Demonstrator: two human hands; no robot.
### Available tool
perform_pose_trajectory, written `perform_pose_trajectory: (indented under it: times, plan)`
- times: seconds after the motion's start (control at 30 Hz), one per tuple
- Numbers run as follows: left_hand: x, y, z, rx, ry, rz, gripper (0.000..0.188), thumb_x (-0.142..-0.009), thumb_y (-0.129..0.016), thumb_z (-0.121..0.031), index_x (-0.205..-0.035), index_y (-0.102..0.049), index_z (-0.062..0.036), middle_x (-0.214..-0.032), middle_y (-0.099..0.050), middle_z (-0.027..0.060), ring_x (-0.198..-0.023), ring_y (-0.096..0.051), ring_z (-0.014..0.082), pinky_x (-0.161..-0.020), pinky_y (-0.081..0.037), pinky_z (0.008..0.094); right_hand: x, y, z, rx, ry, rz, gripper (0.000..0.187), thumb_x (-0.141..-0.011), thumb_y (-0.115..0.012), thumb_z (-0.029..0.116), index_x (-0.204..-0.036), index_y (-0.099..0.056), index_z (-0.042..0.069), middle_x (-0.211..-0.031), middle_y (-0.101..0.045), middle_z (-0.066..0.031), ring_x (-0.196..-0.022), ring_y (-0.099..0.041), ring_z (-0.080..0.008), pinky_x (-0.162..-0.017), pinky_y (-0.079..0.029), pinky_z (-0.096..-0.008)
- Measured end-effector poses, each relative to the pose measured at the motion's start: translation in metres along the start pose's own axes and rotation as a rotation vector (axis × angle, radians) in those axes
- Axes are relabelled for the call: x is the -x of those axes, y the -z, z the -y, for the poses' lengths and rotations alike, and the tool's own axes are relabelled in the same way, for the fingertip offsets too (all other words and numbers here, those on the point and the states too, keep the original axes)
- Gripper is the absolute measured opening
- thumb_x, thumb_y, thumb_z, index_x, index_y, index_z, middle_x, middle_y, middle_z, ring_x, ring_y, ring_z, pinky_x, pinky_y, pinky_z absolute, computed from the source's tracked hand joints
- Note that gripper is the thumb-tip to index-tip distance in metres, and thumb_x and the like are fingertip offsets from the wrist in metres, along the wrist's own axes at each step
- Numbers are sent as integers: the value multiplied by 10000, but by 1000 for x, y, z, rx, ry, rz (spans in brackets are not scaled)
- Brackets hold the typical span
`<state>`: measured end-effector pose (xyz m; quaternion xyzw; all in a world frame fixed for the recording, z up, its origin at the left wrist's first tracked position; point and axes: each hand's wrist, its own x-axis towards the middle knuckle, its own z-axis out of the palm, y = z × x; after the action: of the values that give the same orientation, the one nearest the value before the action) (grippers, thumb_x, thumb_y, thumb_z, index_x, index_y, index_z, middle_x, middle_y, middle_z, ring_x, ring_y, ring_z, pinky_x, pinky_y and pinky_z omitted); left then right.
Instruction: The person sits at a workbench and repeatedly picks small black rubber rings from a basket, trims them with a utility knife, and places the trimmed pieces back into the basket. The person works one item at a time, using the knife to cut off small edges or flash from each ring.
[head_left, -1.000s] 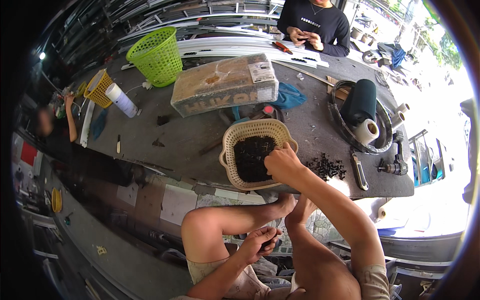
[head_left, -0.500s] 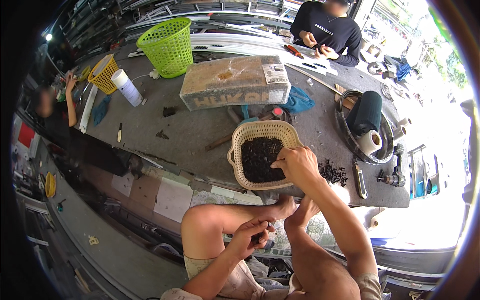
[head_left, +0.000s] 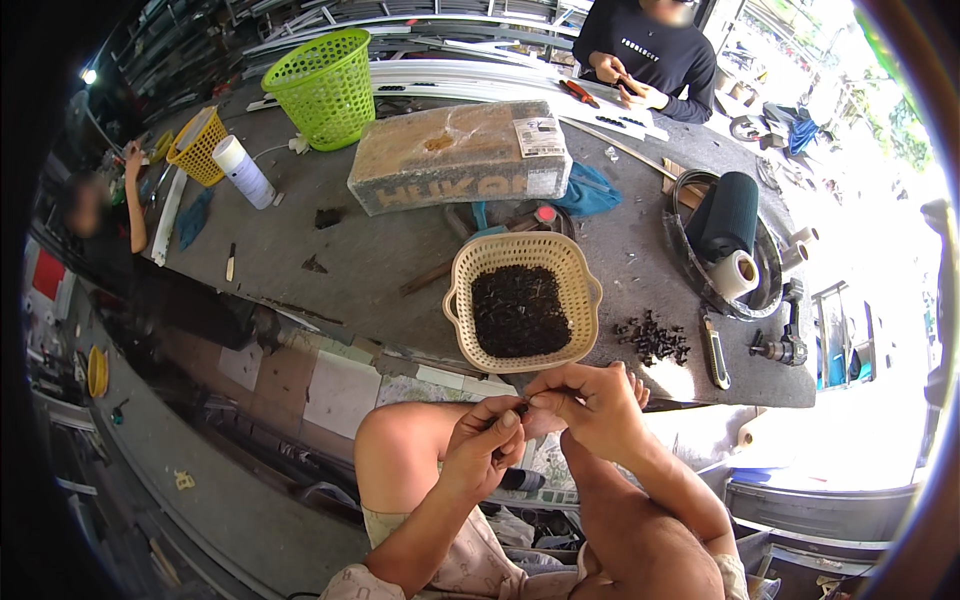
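Observation:
My left hand [head_left: 482, 452] is closed around small black pieces, mostly covered by its fingers. Its thumb and forefinger meet my right hand [head_left: 598, 408] above my lap, where the right fingertips pinch a small black part [head_left: 521, 409]; its exact kind is too small to make out. Just beyond the hands, at the table edge, stands a cream plastic basket [head_left: 582, 285] with a perforated wall. A layer of small black parts [head_left: 520, 310] covers its bottom. More loose black parts [head_left: 655, 340] lie in a pile to its right.
A cardboard box [head_left: 455, 160] lies behind the basket, near a green basket [head_left: 322, 90] and a spray can [head_left: 245, 172]. To the right are a utility knife [head_left: 716, 355], a power drill [head_left: 785, 340] and a black ring-shaped tray [head_left: 690, 265] with rolls. A co-worker [head_left: 650, 60] sits across the table.
My right hand has left the basket and come down to meet my left hand, which has risen slightly. The whole basket is now visible, its right handle uncovered.

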<state>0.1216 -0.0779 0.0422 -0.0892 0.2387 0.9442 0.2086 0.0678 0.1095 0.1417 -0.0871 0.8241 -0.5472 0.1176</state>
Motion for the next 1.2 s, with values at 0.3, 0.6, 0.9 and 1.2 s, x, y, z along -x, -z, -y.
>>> perform_pose_trajectory:
  times: [0.3,0.6,0.9,1.2]
  plan:
    - [0,3,19,-60,-84,-61,163,-998,-686,16,-1081,-717,-121,-875,-669,64,-571,-438,61,-484,-332,235,13,-5,-17,-65,141,-64,142,-938,-766,40,-1071,-760,-10,-973,-758,-116,-860,-728,-159,-752,-587,-302]
    - [-3,10,19,0,-55,-129,142,-944,-764,-22,-944,-716,-156,-934,-690,51,-590,-470,93,-456,-350,232,17,4,-16,22,342,-37,198,-860,-747,103,-1044,-753,30,-927,-728,-166,-858,-720,-395,-777,-580,-444]
    - [1,22,24,-34,-42,-55,194,-941,-768,-6,-992,-754,-192,-793,-645,0,-576,-459,80,-469,-331,249,17,-1,-22,121,295,21,222,-842,-768,131,-1047,-767,46,-929,-730,-124,-880,-725,-353,-803,-585,-425]
    - [4,4,15,-237,-62,-93,357,-907,-750,64,-1243,-747,-55,-951,-703,42,-577,-500,50,-466,-359,222,15,-9,-29,285,404,-3,183,-834,-747,83,-1017,-750,76,-925,-726,-105,-898,-713,-323,-822,-563,-443]
